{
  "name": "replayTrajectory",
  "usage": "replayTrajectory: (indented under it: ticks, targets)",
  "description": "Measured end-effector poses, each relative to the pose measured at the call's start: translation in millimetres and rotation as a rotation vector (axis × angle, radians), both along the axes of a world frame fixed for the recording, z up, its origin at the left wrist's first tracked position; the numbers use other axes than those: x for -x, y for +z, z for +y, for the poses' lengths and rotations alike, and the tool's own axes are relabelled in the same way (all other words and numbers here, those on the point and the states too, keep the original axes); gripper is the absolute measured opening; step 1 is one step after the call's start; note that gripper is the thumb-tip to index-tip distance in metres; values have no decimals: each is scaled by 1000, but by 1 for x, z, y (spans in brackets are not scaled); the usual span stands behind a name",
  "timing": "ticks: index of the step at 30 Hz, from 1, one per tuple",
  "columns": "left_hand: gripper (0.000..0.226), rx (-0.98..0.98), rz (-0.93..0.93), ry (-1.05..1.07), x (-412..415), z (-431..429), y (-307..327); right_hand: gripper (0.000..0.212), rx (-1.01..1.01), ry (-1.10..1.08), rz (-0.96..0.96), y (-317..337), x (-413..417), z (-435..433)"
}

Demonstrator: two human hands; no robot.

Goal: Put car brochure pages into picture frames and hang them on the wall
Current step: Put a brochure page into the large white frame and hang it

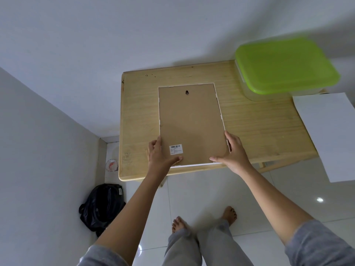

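picture frame (192, 123) face-down on table (259, 127) | left hand (159, 156), right hand (233, 152) fingers grip near corners

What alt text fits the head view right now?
Both hands, left hand and right hand, hold the near corners of a picture frame lying face down on a wooden table, beside a green-lidded container and a white sheet.

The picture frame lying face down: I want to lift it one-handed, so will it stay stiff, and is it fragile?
The picture frame probably stays stiff: flat brown backing board, white rim. Likely light, being thin. Its hidden front may be glazed, so treat it as fragile.
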State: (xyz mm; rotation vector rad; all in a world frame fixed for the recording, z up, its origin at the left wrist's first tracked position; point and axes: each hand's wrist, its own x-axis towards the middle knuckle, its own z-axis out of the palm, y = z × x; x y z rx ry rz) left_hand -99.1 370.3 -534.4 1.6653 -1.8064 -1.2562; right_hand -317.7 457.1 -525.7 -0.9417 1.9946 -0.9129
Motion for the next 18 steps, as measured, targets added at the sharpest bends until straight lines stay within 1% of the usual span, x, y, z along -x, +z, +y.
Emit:
replayTrajectory:
  ticks: [3, 5, 7, 10, 12, 15, 18]
  targets:
    - [101, 5, -3, -14, 1, 0, 2, 106, -13, 2, 7, 2, 0, 0]
    - [96, 9, -6, -21, 1, 1, 4, 103, -32, 26, 49, 4, -1, 2]
    - [94, 10, -1, -21, 1, 2, 6, 95, -56, 83, 165, 3, -5, 3]
    - [94, 11, 15, -1, 1, 6, 4, 80, -131, 200, 428, 2, -17, 5]
    - [94, 8, 19, 14, 1, 8, 3, 74, -166, 225, 560, -1, -28, 7]
    - [93, 2, 9, 31, 1, 8, 1, 72, -187, 220, 675, -6, -43, 7]
    - [91, -7, 7, 31, 1, 9, -1, 75, -210, 235, 730, -10, -49, 4]
